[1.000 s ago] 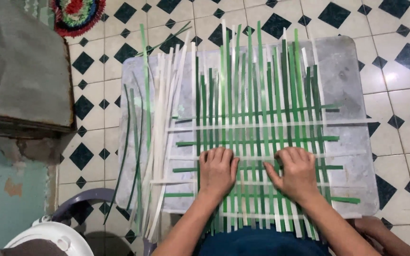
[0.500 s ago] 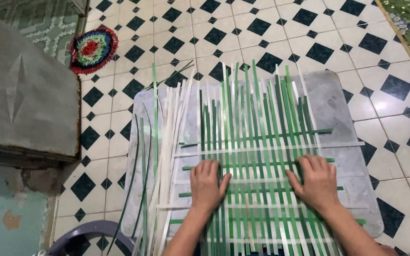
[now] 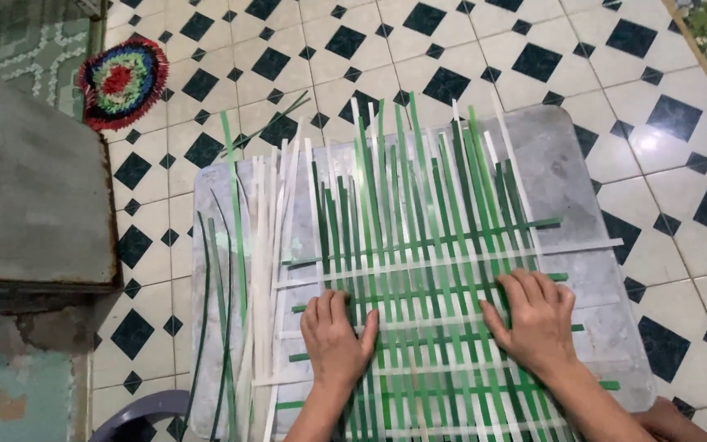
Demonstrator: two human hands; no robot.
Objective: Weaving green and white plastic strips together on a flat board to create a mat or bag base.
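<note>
The left hand (image 3: 335, 337) lies palm down on the weave (image 3: 427, 303), fingers together and pointing toward 12 o'clock, thumb spread toward 3 o'clock. It is flat and open, pressing on the strips and gripping nothing. Its forearm runs down to the bottom edge at about 6 o'clock.

The right hand (image 3: 535, 321) also lies palm down and flat, fingers slightly fanned and angled toward 11 o'clock, thumb reaching toward 9 o'clock. It holds nothing either; it rests on the right part of the weave, near its 3 o'clock edge. The forearm leaves the frame toward 5 o'clock.

The weave is a mat of dark green, light green and white strips, the long ones running 12 to 6 o'clock, crossed by a few running 9 to 3 o'clock. It lies on a grey board (image 3: 583, 164) set on the floor (image 3: 484, 49), which has white tiles with black diamonds. The upper ends of the long strips hang free past the last cross strip.

At 9 o'clock of the left hand, loose strips (image 3: 259, 245) lie in a bundle on the board's left side. A round multicoloured mat (image 3: 121, 80) sits at 10 o'clock, well apart. A grey slab (image 3: 26, 205) fills the left edge.
</note>
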